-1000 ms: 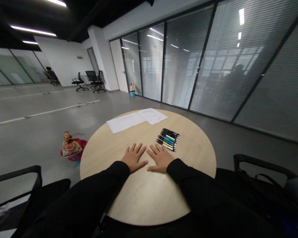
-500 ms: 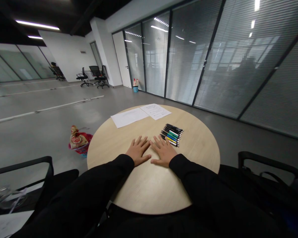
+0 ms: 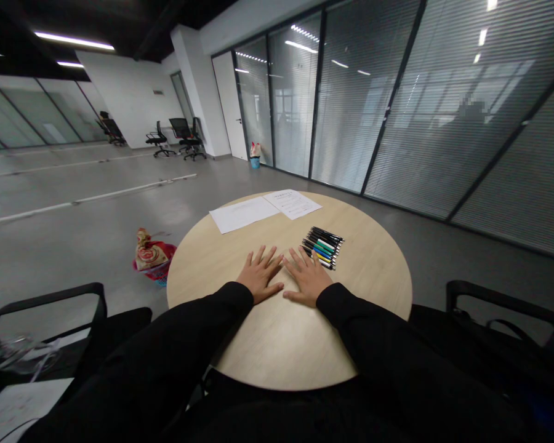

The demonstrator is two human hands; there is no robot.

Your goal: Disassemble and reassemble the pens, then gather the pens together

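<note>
On the round wooden table [image 3: 286, 344], my left hand [image 3: 260, 275] lies palm down with its fingers spread. Beside it my right hand [image 3: 307, 278] rests in the same way, fingers apart, and holds nothing. The two hands are close to each other near the middle of the table. Just beyond my right fingertips lies a row of several pens [image 3: 324, 247], mostly black, with green, blue, yellow and white ones among them. The near ends of some pens are partly covered by my right fingers; whether they touch, I cannot tell.
Two sheets of paper [image 3: 244, 214] lie at the table's far edge. On the floor to the left stands a basket [image 3: 159, 272] with a brown bag in it. Black armchairs [image 3: 503, 295] flank me on both sides. A glass wall with blinds [image 3: 360, 104] runs behind the table.
My hands stay flat in the same place on the table. The whole view has shifted slightly, with things appearing a little higher and further right.
</note>
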